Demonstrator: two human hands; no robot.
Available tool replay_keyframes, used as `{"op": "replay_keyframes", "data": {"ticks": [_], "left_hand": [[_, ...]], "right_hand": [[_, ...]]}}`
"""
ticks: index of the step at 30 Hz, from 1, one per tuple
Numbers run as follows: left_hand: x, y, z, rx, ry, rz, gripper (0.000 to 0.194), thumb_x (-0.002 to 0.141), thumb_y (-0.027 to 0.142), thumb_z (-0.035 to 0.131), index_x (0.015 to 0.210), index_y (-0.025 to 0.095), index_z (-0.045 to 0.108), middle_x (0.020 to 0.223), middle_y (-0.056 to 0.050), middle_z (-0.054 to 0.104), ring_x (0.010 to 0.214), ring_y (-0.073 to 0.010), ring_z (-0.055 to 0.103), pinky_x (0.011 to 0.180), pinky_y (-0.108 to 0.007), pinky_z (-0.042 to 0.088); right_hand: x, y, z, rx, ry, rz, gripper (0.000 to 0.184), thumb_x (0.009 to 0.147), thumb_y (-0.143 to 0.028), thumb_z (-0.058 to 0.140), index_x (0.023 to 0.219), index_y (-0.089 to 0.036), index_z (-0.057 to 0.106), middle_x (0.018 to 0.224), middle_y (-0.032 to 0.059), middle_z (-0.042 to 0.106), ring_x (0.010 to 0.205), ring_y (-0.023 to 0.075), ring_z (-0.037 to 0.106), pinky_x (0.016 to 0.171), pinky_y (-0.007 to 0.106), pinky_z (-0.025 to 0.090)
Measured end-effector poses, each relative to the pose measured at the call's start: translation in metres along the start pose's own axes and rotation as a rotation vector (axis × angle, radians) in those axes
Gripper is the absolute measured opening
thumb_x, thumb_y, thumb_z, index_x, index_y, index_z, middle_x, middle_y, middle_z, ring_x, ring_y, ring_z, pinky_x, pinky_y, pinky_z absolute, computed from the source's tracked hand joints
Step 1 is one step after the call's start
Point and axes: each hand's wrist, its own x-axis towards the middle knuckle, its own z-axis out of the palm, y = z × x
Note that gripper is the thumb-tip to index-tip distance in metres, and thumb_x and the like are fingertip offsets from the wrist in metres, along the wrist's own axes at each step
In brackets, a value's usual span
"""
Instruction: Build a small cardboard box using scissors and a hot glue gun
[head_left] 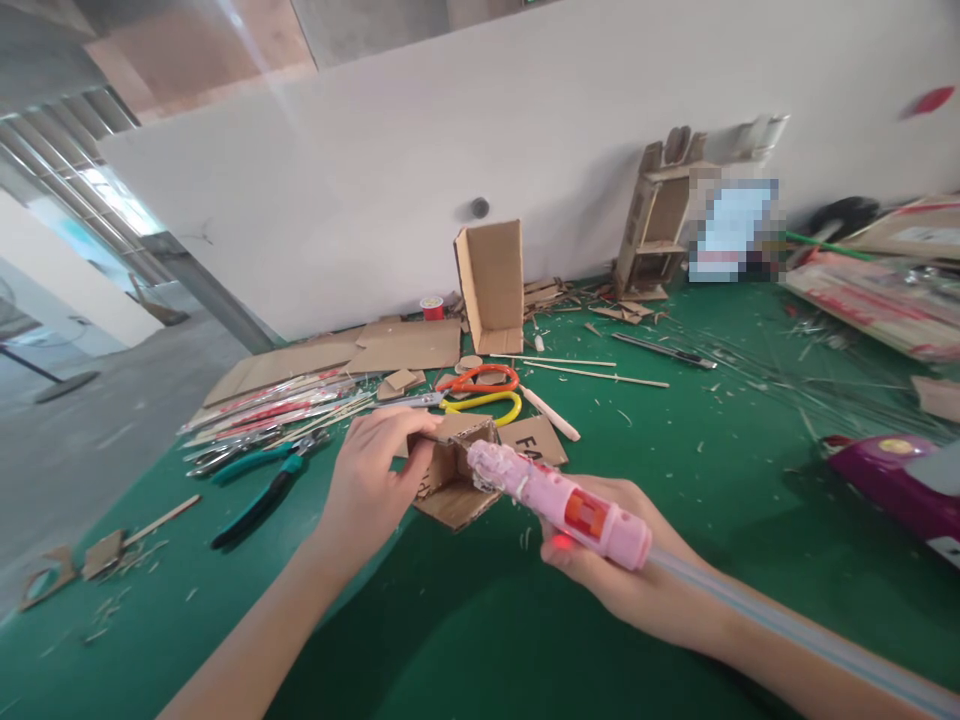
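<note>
My left hand [382,465] pinches the upper left edge of a small open cardboard box [459,500], tilted toward me above the green table. A pink hot glue gun [562,505] is gripped in my right hand [626,570], a clear glue stick trailing from its back end. Its nozzle points at the box's upper right edge; whether they touch I cannot tell. Whitish glue coats the nozzle. Just behind the box lie scissors [487,395] with orange and yellow handles, and a lettered cardboard piece [534,440] shows at its right.
Teal-handled pliers [266,485] and wrapped sticks [277,405] lie at left. Behind stand a bent cardboard panel [491,285] and a cardboard shelf tower [660,220] against the white wall. A utility knife [664,350] lies right of centre; a purple object [892,485] sits at far right.
</note>
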Motion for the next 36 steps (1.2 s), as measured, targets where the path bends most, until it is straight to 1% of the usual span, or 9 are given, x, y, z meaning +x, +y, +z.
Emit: {"op": "replay_keyframes", "data": {"ticks": [7, 15, 23, 27, 32, 34, 36], "left_hand": [[0.0, 0.001, 0.001, -0.017, -0.007, -0.019, 0.02, 0.086, 0.007, 0.055, 0.099, 0.022, 0.057, 0.1, -0.002, 0.07, 0.099, -0.018, 0.064, 0.089, -0.038, 0.05], [-0.001, 0.001, -0.002, -0.033, -0.011, -0.03, 0.02, 0.087, 0.007, 0.053, 0.099, 0.022, 0.058, 0.101, -0.003, 0.07, 0.1, -0.0184, 0.064, 0.089, -0.038, 0.05], [0.001, 0.001, 0.0, -0.026, -0.012, -0.04, 0.018, 0.087, 0.008, 0.053, 0.097, 0.022, 0.058, 0.099, -0.003, 0.07, 0.098, -0.0187, 0.064, 0.088, -0.038, 0.05], [0.0, -0.001, 0.0, -0.02, -0.012, -0.033, 0.018, 0.087, 0.008, 0.054, 0.097, 0.022, 0.058, 0.099, -0.002, 0.07, 0.099, -0.0186, 0.064, 0.088, -0.037, 0.05], [-0.002, -0.003, -0.001, -0.001, -0.001, -0.037, 0.018, 0.087, 0.009, 0.054, 0.098, 0.022, 0.058, 0.099, -0.003, 0.07, 0.098, -0.0185, 0.064, 0.087, -0.037, 0.051], [-0.002, -0.004, -0.001, 0.004, 0.003, -0.035, 0.018, 0.087, 0.009, 0.053, 0.098, 0.022, 0.058, 0.099, -0.003, 0.07, 0.098, -0.0186, 0.064, 0.087, -0.037, 0.051], [-0.002, -0.004, -0.001, 0.005, 0.002, -0.029, 0.018, 0.087, 0.009, 0.053, 0.098, 0.022, 0.059, 0.099, -0.003, 0.07, 0.097, -0.0188, 0.064, 0.087, -0.037, 0.051]], "right_hand": [[0.0, -0.001, 0.0, 0.002, 0.015, -0.006, 0.035, 0.084, -0.036, 0.059, 0.063, -0.022, 0.035, 0.059, -0.0058, 0.037, 0.051, 0.0087, 0.035, 0.047, 0.023, 0.028], [0.001, 0.001, -0.004, -0.019, 0.056, 0.009, 0.031, 0.085, -0.03, 0.058, 0.062, -0.021, 0.038, 0.057, -0.0067, 0.039, 0.049, 0.008, 0.035, 0.045, 0.022, 0.03], [0.002, 0.003, -0.005, -0.027, 0.086, 0.034, 0.031, 0.085, -0.031, 0.057, 0.062, -0.022, 0.038, 0.054, -0.0075, 0.036, 0.045, 0.0078, 0.032, 0.042, 0.022, 0.028], [0.002, 0.005, -0.004, -0.069, 0.131, 0.067, 0.029, 0.084, -0.034, 0.057, 0.062, -0.022, 0.042, 0.057, -0.0056, 0.044, 0.046, 0.0089, 0.036, 0.042, 0.022, 0.031], [-0.001, 0.013, -0.002, -0.193, 0.212, 0.112, 0.036, 0.085, -0.043, 0.056, 0.059, -0.022, 0.044, 0.054, -0.0037, 0.046, 0.048, 0.0118, 0.044, 0.043, 0.023, 0.035], [-0.002, 0.017, -0.002, -0.243, 0.256, 0.143, 0.035, 0.086, -0.045, 0.055, 0.061, -0.022, 0.048, 0.054, -0.0026, 0.048, 0.05, 0.0134, 0.047, 0.044, 0.024, 0.038], [-0.003, 0.019, -0.002, -0.28, 0.262, 0.174, 0.033, 0.087, -0.045, 0.053, 0.063, -0.022, 0.051, 0.056, -0.002, 0.049, 0.05, 0.014, 0.047, 0.044, 0.024, 0.039]]}}
